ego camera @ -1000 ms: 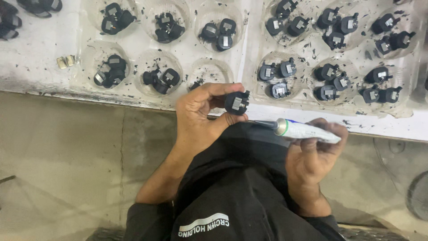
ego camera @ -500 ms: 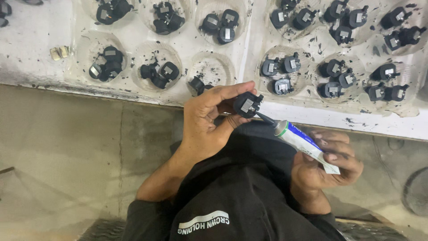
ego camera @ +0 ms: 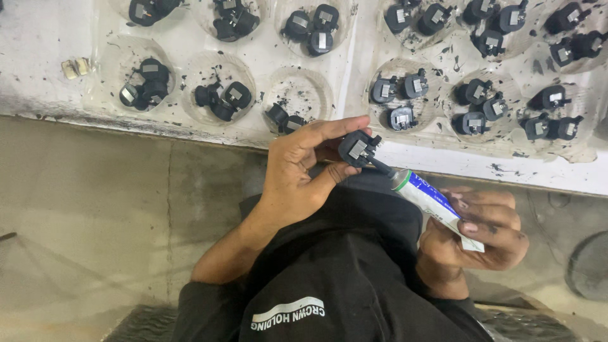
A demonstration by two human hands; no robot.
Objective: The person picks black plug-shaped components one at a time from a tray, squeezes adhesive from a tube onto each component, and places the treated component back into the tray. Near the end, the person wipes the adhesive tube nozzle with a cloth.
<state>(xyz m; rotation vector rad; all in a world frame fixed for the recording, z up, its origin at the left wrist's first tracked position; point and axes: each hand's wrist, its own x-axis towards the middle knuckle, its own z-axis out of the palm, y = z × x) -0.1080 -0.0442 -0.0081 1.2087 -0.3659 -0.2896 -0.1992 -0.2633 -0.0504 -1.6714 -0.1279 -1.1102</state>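
My left hand [ego camera: 303, 170] pinches a small black plastic part [ego camera: 356, 149] with a metal insert, held up in front of the white tray's near edge. My right hand [ego camera: 484, 231] grips a white and blue squeeze tube [ego camera: 434, 204]. The tube's dark nozzle touches the lower right side of the black part. Both hands hover above my dark trousers [ego camera: 329, 278].
A white tray [ego camera: 57, 38] with round wells spans the top, and a second one [ego camera: 443, 152] lies to its right. Each well holds a few black parts [ego camera: 223, 100], [ego camera: 400, 101]. Grey floor lies at the left. Two small pale bits [ego camera: 75, 67] rest on the left tray.
The tube has swung from lying level to pointing up-left, its nozzle now against the black part. My left hand with the part has shifted slightly right.
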